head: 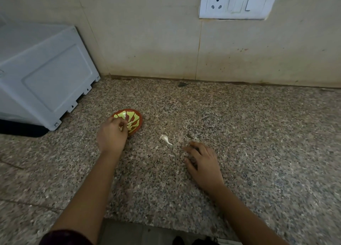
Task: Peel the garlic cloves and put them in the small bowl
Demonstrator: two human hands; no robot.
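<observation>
My left fingers point(120, 123) curl over the bowl's point(141, 119) 8 o'clock rim; can't tell what they hold. Right fingers point(194, 149) lie relaxed on the counter point(258, 134), clove point(165, 139) at their 10 o'clock, untouched.

Count on inspection:
- Small bowl point(136, 117): one.
- Garlic clove point(164, 138) loose on the countertop point(258, 134): one.
- Pale piece point(121, 128) pinched in the left hand point(112, 134): one, kind indeterminate.
- Hands: two, including the right hand point(203, 161).
- White appliance point(46, 74): one.
- Switch plate point(238, 15): one, with one socket point(216, 2).
- Dark fragments point(182, 84): two.
</observation>
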